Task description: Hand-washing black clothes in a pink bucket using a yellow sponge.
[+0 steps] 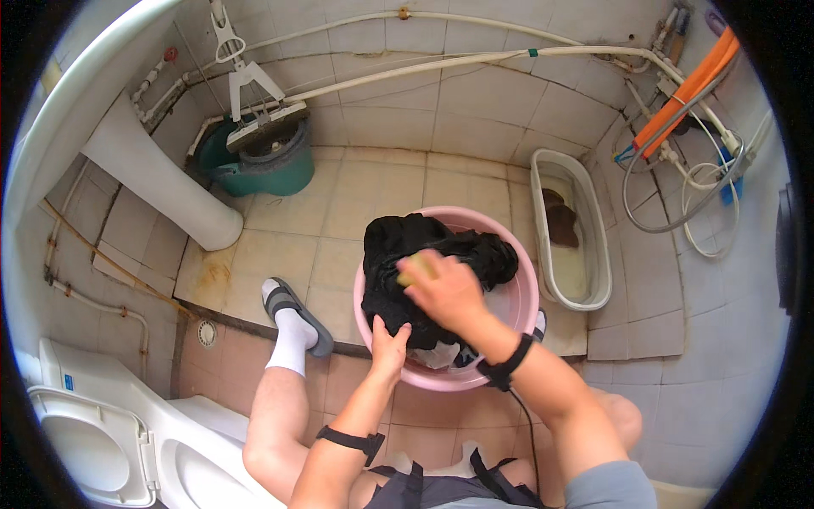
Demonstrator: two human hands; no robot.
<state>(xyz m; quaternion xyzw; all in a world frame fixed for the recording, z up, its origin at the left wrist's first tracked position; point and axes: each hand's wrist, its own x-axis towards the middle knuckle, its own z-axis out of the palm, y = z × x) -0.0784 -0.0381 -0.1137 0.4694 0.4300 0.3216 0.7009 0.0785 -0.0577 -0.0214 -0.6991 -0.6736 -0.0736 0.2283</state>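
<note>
Scrubbing a dark garment in a basin on the bathroom floor.

The right hand [445, 293] curls its fingers around a yellow bar of soap [417, 270], pressing it onto the wet black cloth garment [398, 254] draped over the round pink plastic basin [526, 297]. The left hand [388, 346] grips the garment's lower edge at the basin's near rim, fingers closed on the fabric.
</note>
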